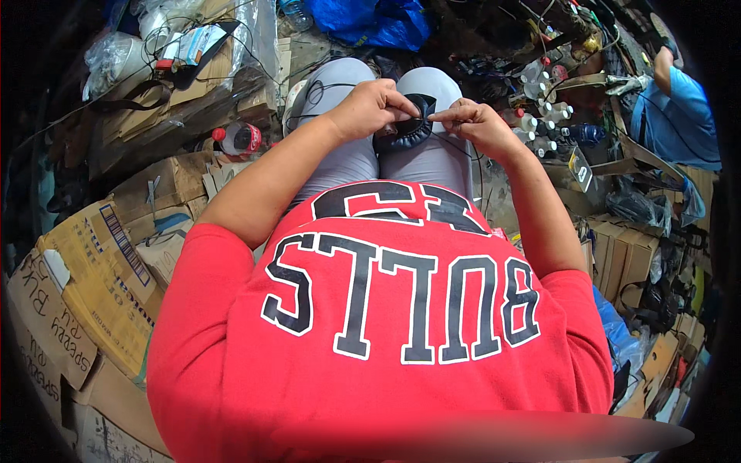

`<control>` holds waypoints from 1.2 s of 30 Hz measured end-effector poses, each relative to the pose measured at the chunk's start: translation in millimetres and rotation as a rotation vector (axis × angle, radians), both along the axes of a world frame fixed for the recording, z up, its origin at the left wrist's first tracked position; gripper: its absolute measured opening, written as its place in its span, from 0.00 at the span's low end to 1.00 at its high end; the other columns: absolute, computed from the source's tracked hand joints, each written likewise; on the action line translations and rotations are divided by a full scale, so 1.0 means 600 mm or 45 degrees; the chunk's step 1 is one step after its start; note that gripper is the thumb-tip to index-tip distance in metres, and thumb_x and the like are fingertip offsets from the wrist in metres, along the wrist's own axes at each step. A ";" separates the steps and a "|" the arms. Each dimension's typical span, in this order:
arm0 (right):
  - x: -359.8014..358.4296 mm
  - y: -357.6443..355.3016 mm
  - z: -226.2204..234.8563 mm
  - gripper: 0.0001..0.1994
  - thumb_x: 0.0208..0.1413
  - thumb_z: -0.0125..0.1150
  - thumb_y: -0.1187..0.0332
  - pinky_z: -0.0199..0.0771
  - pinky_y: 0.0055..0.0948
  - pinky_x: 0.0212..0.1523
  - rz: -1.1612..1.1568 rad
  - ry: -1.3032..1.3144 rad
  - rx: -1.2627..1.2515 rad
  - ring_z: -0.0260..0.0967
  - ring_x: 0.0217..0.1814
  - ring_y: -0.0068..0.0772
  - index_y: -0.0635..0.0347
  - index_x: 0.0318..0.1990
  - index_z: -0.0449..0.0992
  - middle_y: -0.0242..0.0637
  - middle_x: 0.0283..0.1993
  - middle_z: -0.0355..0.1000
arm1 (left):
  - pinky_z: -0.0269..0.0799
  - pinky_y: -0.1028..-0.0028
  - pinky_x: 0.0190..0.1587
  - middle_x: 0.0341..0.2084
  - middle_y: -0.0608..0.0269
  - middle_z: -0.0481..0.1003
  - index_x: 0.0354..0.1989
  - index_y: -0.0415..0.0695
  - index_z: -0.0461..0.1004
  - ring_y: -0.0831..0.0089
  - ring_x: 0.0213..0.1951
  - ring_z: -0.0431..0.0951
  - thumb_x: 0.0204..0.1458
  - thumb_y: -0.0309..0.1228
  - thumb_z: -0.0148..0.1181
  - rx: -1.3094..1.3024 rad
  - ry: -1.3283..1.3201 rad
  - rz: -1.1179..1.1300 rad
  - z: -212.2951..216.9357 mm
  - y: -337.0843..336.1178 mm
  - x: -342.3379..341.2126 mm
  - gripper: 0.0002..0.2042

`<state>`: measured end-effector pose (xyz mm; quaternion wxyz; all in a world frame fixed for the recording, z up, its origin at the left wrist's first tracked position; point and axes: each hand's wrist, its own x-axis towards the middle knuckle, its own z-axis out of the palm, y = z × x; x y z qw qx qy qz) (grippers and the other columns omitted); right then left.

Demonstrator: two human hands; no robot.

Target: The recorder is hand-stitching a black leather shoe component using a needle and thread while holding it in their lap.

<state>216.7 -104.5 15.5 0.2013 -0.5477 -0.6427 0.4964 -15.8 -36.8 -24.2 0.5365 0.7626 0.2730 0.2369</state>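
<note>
A black, glossy, rounded piece with a gathered, puckered edge [417,140] rests on my thighs near the knees; its exact kind is unclear. My left hand [372,106] reaches over it from the left, thumb and fingers pinching its upper edge. From the right comes my right hand [480,127], its index finger stretched to the same edge and the other fingers curled. Whatever thin thing it pinches there is too small to name. A thin dark cord [315,94] loops over my left knee.
A red-capped cola bottle [245,139] and flattened cardboard boxes [96,270] lie to the left. Several small white bottles [544,116] stand on the right. Blue plastic [370,21] is heaped beyond my knees. At far right sits another person in a blue shirt [679,119].
</note>
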 end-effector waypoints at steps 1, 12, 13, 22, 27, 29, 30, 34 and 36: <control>0.002 0.001 -0.001 0.21 0.42 0.49 0.82 0.65 0.19 0.36 0.007 -0.006 0.008 0.63 0.33 0.21 0.51 0.43 0.79 0.27 0.28 0.65 | 0.62 0.77 0.30 0.22 0.67 0.65 0.34 0.47 0.81 0.75 0.28 0.64 0.44 0.21 0.61 0.000 0.003 -0.001 0.004 0.000 0.001 0.10; -0.025 0.070 -0.008 0.14 0.54 0.60 0.61 0.66 0.20 0.35 0.053 -0.007 -0.042 0.64 0.33 0.18 0.62 0.40 0.75 0.29 0.30 0.70 | 0.66 0.80 0.26 0.21 0.66 0.76 0.28 0.39 0.78 0.80 0.23 0.72 0.47 0.40 0.64 -0.319 0.258 0.260 -0.013 0.016 0.027 0.14; -0.025 0.069 -0.010 0.14 0.54 0.60 0.61 0.66 0.20 0.35 0.053 -0.005 -0.042 0.64 0.33 0.18 0.62 0.40 0.75 0.29 0.30 0.70 | 0.65 0.80 0.26 0.22 0.67 0.75 0.29 0.39 0.78 0.81 0.23 0.71 0.46 0.39 0.65 -0.350 0.125 0.278 -0.009 0.012 0.030 0.14; -0.020 0.060 -0.010 0.10 0.54 0.59 0.62 0.56 0.16 0.29 -0.115 0.039 -0.303 0.56 0.27 0.12 0.60 0.30 0.73 0.20 0.23 0.63 | 0.64 0.77 0.30 0.20 0.66 0.72 0.24 0.41 0.75 0.76 0.25 0.71 0.44 0.32 0.64 -0.107 -0.049 0.383 0.013 -0.013 -0.018 0.07; -0.024 0.059 -0.021 0.10 0.54 0.59 0.63 0.58 0.17 0.29 -0.111 -0.047 -0.153 0.56 0.27 0.12 0.61 0.29 0.73 0.21 0.24 0.64 | 0.64 0.69 0.32 0.23 0.62 0.70 0.21 0.43 0.73 0.66 0.28 0.71 0.40 0.26 0.63 0.904 -0.103 0.360 0.054 -0.054 -0.022 0.04; -0.026 0.055 -0.026 0.10 0.55 0.58 0.64 0.58 0.17 0.29 -0.111 -0.007 -0.119 0.56 0.28 0.12 0.62 0.31 0.73 0.22 0.24 0.64 | 0.64 0.68 0.32 0.25 0.62 0.71 0.22 0.43 0.73 0.64 0.28 0.71 0.41 0.26 0.62 0.982 -0.148 0.292 0.073 -0.052 -0.003 0.03; -0.027 0.053 -0.028 0.09 0.55 0.58 0.65 0.59 0.17 0.29 -0.112 0.030 -0.085 0.56 0.28 0.12 0.62 0.32 0.73 0.22 0.25 0.65 | 0.64 0.68 0.32 0.25 0.63 0.72 0.23 0.44 0.74 0.65 0.28 0.72 0.42 0.27 0.61 1.078 -0.147 0.254 0.079 -0.043 0.010 0.03; -0.043 0.018 -0.001 0.10 0.51 0.62 0.66 0.65 0.22 0.30 -0.329 0.058 0.126 0.61 0.27 0.16 0.59 0.38 0.75 0.29 0.24 0.69 | 0.66 0.70 0.33 0.26 0.60 0.74 0.28 0.42 0.76 0.66 0.29 0.74 0.48 0.31 0.58 0.718 0.156 0.221 0.062 -0.002 0.000 0.06; -0.036 0.001 0.009 0.10 0.50 0.63 0.68 0.65 0.21 0.31 -0.329 0.047 0.132 0.62 0.28 0.17 0.60 0.38 0.75 0.30 0.25 0.69 | 0.68 0.71 0.34 0.27 0.59 0.75 0.31 0.40 0.76 0.68 0.30 0.76 0.48 0.29 0.58 0.144 0.462 0.117 0.067 -0.001 -0.017 0.06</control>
